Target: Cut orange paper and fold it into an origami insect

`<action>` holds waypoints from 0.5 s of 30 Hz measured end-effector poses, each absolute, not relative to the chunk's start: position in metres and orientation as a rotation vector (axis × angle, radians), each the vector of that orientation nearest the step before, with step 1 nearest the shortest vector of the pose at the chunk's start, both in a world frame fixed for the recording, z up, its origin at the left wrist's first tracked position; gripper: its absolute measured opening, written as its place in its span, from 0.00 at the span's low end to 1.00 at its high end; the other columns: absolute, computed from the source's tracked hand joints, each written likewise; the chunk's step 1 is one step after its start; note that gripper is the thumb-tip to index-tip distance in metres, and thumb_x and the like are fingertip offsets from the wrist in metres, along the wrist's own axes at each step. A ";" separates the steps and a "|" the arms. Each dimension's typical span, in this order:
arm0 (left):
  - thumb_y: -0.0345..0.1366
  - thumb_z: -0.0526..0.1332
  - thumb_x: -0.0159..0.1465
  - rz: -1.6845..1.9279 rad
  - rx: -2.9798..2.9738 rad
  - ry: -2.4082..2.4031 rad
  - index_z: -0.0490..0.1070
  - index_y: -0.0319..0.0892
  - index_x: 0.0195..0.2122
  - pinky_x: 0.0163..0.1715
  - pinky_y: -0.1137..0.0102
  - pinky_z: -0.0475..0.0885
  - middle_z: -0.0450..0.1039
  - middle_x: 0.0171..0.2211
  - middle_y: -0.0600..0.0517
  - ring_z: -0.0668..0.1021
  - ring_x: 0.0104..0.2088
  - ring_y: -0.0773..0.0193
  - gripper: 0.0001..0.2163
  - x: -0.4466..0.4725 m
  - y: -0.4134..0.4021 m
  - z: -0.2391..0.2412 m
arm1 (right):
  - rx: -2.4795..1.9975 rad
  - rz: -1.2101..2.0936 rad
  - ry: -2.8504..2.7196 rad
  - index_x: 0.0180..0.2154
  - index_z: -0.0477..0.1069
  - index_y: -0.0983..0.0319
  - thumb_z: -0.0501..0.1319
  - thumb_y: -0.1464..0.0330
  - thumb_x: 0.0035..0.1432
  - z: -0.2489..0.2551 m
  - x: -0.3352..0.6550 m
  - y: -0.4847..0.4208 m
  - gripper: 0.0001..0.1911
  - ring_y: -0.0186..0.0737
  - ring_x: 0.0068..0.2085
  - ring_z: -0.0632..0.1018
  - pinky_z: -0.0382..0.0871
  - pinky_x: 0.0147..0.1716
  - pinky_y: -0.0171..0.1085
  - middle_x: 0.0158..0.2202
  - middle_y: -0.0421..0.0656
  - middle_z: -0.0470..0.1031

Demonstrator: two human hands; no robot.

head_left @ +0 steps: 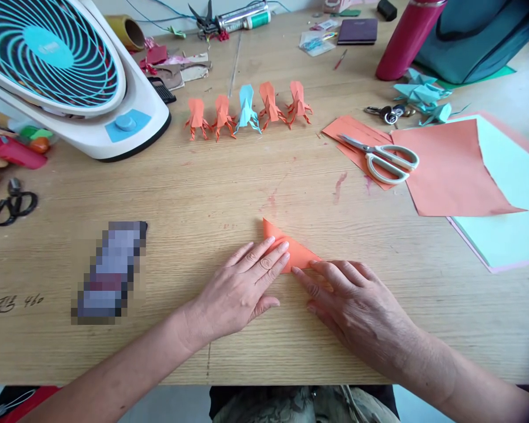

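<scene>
A folded piece of orange paper (297, 254), roughly a triangle, lies on the wooden table before me. My left hand (242, 288) is spread flat, its fingertips pressing the paper's left part down and its thumb held apart. My right hand (357, 305) has its fingers bent, with the fingertips closed on the paper's right corner and lower edge. Beyond the hands stands a row of folded paper figures, several orange ones (270, 101) and one blue (246, 107).
Scissors (385, 157) rest on orange paper strips (350, 128) beside larger orange (445, 170) and pale green sheets (506, 235). At left are a fan (127, 126), a phone (110, 270) and black-handled snips (14, 202). A red bottle (409, 41) and blue-green bag (476, 41) stand at back right.
</scene>
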State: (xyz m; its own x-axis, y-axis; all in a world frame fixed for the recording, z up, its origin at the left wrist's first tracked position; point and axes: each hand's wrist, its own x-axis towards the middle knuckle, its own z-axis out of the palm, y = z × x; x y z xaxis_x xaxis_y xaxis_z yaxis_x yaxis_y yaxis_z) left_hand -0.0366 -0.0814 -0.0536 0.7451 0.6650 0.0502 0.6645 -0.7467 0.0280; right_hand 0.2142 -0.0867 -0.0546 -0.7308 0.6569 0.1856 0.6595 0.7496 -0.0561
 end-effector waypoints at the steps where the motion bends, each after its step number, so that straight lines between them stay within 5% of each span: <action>1: 0.46 0.54 0.72 0.066 2.914 1.120 0.49 0.32 0.70 0.67 0.54 0.55 0.50 0.71 0.41 0.52 0.72 0.48 0.32 -0.037 -0.081 -0.055 | -1.044 -0.017 -2.753 0.59 0.70 0.62 0.60 0.66 0.64 -0.055 0.214 -0.087 0.22 0.47 0.41 0.74 0.67 0.36 0.45 0.46 0.49 0.76; 15: 0.53 0.54 0.70 -0.004 2.888 1.160 0.41 0.34 0.72 0.68 0.52 0.51 0.44 0.73 0.39 0.48 0.72 0.49 0.38 -0.037 -0.083 -0.056 | -1.029 0.017 -2.704 0.57 0.71 0.64 0.57 0.67 0.66 -0.057 0.215 -0.086 0.20 0.47 0.43 0.73 0.69 0.40 0.46 0.48 0.48 0.76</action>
State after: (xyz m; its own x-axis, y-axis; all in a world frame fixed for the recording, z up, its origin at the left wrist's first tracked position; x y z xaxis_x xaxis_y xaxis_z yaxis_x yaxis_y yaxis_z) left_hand -0.0370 -0.0831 -0.0560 0.7221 0.6916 -0.0134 0.6917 -0.7217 0.0258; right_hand 0.2146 -0.0862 -0.0574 -0.7203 0.6559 0.2256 0.6531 0.7509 -0.0981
